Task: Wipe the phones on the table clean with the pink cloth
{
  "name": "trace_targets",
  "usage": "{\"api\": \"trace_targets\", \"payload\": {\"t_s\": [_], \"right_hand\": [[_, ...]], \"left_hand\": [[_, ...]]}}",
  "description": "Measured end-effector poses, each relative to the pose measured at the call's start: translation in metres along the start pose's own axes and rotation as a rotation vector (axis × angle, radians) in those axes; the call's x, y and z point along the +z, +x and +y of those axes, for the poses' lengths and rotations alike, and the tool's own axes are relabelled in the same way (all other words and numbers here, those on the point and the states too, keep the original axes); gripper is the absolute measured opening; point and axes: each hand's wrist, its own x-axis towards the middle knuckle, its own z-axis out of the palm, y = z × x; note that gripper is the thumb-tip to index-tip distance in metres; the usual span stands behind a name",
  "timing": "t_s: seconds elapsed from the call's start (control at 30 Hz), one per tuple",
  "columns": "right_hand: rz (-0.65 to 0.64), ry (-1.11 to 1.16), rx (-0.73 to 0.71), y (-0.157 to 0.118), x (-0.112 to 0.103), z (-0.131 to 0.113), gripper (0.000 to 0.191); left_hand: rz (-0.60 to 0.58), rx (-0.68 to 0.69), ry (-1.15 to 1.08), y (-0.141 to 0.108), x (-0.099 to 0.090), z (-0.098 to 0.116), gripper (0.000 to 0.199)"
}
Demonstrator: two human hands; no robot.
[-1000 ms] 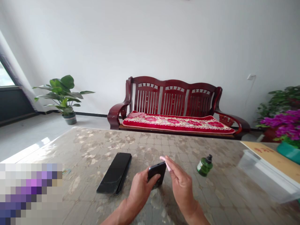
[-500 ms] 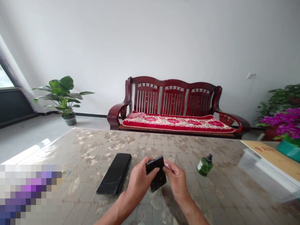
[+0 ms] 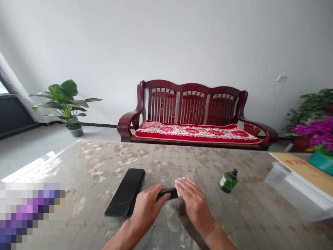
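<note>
Above the table's near middle, my left hand (image 3: 148, 205) grips a small dark phone (image 3: 169, 193) by its left end. The phone is seen nearly edge-on. My right hand (image 3: 196, 205) is closed over the phone's right end, holding a small pink-white piece (image 3: 179, 187) against it; most of that piece is hidden under the fingers. Left of my hands, a larger black phone (image 3: 126, 192) lies face up on the patterned table cover, with something flat beneath it. To the right a green bottle (image 3: 229, 182) with a black cap stands upright.
The table (image 3: 109, 152) carries a clear plastic box (image 3: 291, 194) with a tan board (image 3: 304, 173) on top at the right. Purple flowers (image 3: 317, 132) in a teal pot stand beyond. Behind are a red wooden bench (image 3: 192, 104) and a potted plant (image 3: 65, 104).
The held phone has turned from showing its broad face to nearly edge-on. My right hand has moved over its right end, fingers now laid across it. The view has shifted slightly.
</note>
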Motion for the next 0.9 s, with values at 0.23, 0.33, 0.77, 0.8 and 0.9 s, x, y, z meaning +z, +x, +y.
{"api": "trace_targets", "payload": {"t_s": [0.23,0.33,0.77,0.8,0.9], "right_hand": [[0.023,-0.085,0.086,-0.019,0.006,0.018,0.040],[-0.042,-0.048,-0.011,-0.010,0.010,-0.007,0.039],[0.166,0.143,0.629,-0.038,0.021,0.033,0.031],[0.149,0.168,0.671,-0.040,0.023,0.032,0.032],[0.083,0.219,0.691,-0.041,0.026,0.031,0.032]], "left_hand": [[-0.059,-0.074,0.044,-0.009,0.012,-0.017,0.015],[-0.062,-0.058,0.042,-0.010,0.017,-0.015,0.015],[-0.051,-0.127,0.045,-0.012,0.015,-0.018,0.021],[-0.047,-0.136,0.040,-0.011,0.015,-0.017,0.021],[-0.047,-0.174,0.026,-0.010,0.014,-0.017,0.024]]}}
